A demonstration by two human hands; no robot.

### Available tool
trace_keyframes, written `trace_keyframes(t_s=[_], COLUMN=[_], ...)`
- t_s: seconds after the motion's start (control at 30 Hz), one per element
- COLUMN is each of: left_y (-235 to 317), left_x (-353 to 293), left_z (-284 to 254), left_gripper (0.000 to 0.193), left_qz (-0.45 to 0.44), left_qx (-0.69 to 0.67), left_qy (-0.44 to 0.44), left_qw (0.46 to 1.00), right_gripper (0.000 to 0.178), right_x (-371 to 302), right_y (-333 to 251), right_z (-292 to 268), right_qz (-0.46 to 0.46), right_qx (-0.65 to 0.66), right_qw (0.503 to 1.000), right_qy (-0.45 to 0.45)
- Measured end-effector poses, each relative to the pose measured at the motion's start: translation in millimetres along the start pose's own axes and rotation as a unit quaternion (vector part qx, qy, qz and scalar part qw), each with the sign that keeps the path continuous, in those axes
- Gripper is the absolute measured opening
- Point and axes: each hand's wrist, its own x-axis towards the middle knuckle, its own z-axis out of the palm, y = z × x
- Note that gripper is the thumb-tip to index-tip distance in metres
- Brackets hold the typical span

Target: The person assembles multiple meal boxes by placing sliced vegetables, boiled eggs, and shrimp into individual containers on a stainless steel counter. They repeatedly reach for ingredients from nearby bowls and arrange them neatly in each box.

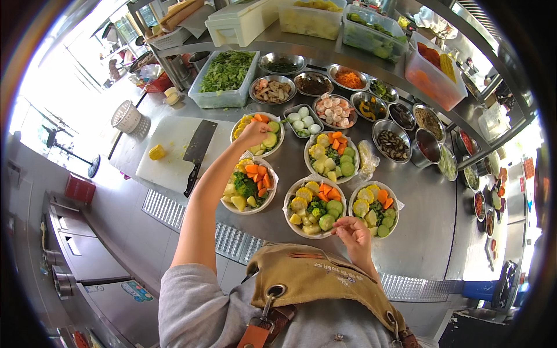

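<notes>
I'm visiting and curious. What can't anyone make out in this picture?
All in the head view:
Whether the left grip holds anything: the back of the hand hides it.
Part of the vegetable bowl beneath: covered by that hand.
Contents of the white lidded box: hidden by its lid and walls.
Clear plastic bag: contents too small to identify.
Right forearm: mostly behind the brown apron.
Steel cabinet, lower left: cut off by the picture's edge.

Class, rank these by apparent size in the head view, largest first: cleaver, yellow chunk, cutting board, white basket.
1. Cutting board
2. Cleaver and white basket: too alike to rank
3. Yellow chunk
</notes>
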Motion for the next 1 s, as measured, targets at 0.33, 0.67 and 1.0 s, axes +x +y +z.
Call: trace_keyframes(t_s=[0.33, 0.67, 1.0], left_y=[19, 11, 4], left_x=[-3, -7, -8], left_z=[-3, 6, -9], left_gripper=[0.025, 0.026, 0.032], left_qz=[-0.041, 0.032, -0.001], left_qx=[0.228, 0.113, 0.116], left_qy=[0.004, 0.048, -0.028], left_qw=[0.973, 0.992, 0.993], right_gripper=[0.018, 0.017, 0.018], right_x=[1, 9, 16], right_y=[1, 12, 20], right_z=[-3, -5, -8], right_qz=[0.028, 0.030, 0.024], right_qx=[-0.002, 0.005, 0.006], right_qw=[0.999, 1.000, 1.000], right_qy=[0.032, -0.005, -0.002])
